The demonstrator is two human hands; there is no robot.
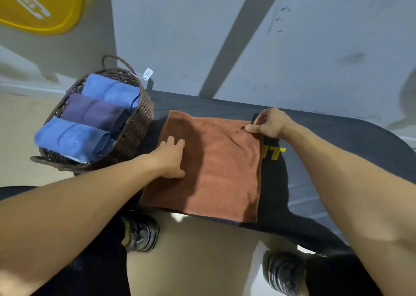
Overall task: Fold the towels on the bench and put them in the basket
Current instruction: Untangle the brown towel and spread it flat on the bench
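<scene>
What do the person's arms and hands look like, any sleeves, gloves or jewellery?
Both forearms are bare as far as the head view shows: no sleeves reach into the picture. The left hand and right hand are ungloved, with no rings, watch or wristband visible. No markings show on either arm.

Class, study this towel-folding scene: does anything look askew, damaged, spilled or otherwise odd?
Nothing is spilled or damaged. The brown towel lies slightly skewed on the bench, its near edge overhanging. A price tag dangles from the basket handle.
</scene>
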